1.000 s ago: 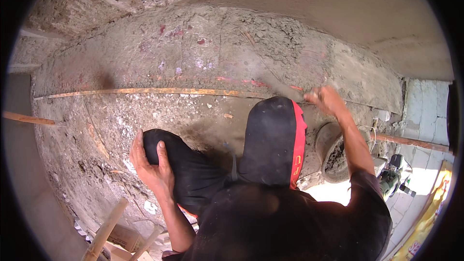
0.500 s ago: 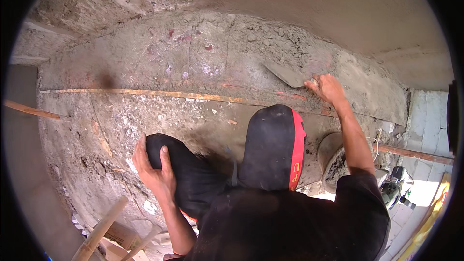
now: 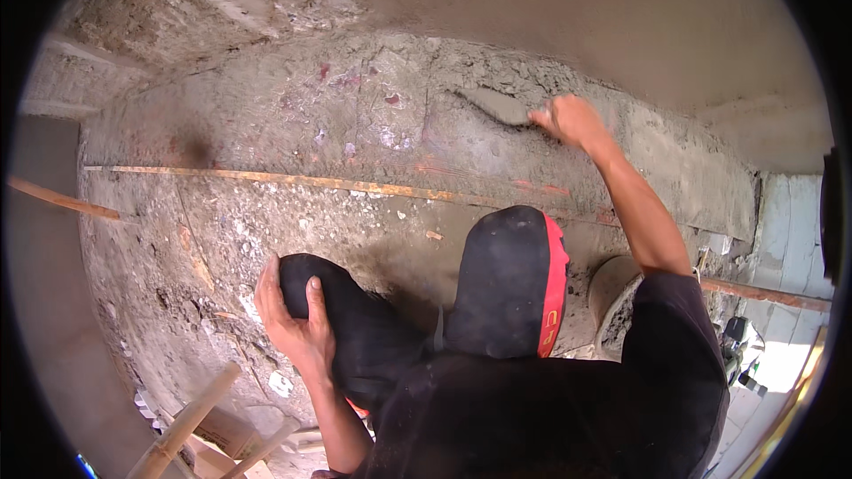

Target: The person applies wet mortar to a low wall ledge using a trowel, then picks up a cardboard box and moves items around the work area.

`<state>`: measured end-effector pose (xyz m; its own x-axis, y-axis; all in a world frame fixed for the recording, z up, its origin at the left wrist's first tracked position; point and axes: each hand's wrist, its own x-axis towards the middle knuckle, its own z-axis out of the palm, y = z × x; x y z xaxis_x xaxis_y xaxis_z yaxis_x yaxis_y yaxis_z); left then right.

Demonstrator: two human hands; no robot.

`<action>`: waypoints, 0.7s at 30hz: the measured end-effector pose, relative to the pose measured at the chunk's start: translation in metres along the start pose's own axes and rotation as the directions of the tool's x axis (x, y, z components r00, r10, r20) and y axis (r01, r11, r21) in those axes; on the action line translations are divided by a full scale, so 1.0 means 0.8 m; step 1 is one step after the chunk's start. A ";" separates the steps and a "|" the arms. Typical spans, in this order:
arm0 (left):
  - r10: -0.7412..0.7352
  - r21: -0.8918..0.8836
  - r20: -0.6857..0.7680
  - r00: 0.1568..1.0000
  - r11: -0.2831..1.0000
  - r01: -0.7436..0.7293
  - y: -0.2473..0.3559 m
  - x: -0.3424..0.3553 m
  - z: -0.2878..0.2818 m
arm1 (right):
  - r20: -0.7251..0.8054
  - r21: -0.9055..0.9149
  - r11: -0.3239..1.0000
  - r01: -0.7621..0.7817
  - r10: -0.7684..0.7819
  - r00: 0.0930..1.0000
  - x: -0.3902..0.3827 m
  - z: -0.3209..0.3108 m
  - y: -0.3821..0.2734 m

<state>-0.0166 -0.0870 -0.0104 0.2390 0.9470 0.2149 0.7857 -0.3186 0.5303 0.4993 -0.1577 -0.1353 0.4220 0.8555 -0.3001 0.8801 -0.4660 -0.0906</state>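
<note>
In my right hand (image 3: 575,122) is the handle of a mortar trowel (image 3: 499,106). Its grey, mortar-smeared blade points left and lies on or just above the rough wet mortar (image 3: 532,69) along the foot of the wall. Whether the blade touches it, I cannot tell. My left hand (image 3: 297,330) rests on my bent left knee (image 3: 307,277), thumb and fingers spread apart, with no tool in it. My right knee (image 3: 506,275), black with a red side stripe, is bent below the trowel.
A long thin strip (image 3: 355,185) runs across the rubble-strewn floor. A bucket (image 3: 607,291) with grey mortar stands right of my right knee. Smooth plastered wall (image 3: 657,27) rises ahead. Wooden poles (image 3: 186,421) and a cardboard box (image 3: 226,430) are at lower left, a plank (image 3: 763,293) at right.
My right hand has moved the trowel up and left, farther from me and closer to the wall's foot. The left hand stays on the knee; the whole view has shifted slightly.
</note>
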 end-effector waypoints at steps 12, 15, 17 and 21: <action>0.050 -0.008 0.012 0.999 0.999 -0.050 0.004 -0.004 0.001 | -0.125 -0.026 0.999 -0.035 0.031 0.992 0.037 0.038 -0.036; 0.072 0.016 -0.001 0.997 0.997 -0.071 0.009 -0.012 -0.005 | -0.115 -0.002 0.998 -0.070 0.070 0.991 0.031 0.029 -0.039; 0.077 0.023 -0.019 0.997 0.997 -0.077 0.010 -0.014 -0.009 | -0.144 0.049 0.996 -0.076 0.083 0.986 0.009 0.058 -0.033; -0.016 0.012 -0.106 0.994 1.000 0.017 -0.003 -0.028 -0.029 | 0.106 0.522 0.827 -0.208 0.179 0.978 -0.036 0.076 -0.056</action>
<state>-0.0370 -0.1084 0.0028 0.1650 0.9420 0.2922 0.7964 -0.3020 0.5240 0.4346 -0.1754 -0.1805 0.5471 0.7297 -0.4102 0.5271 -0.6810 -0.5084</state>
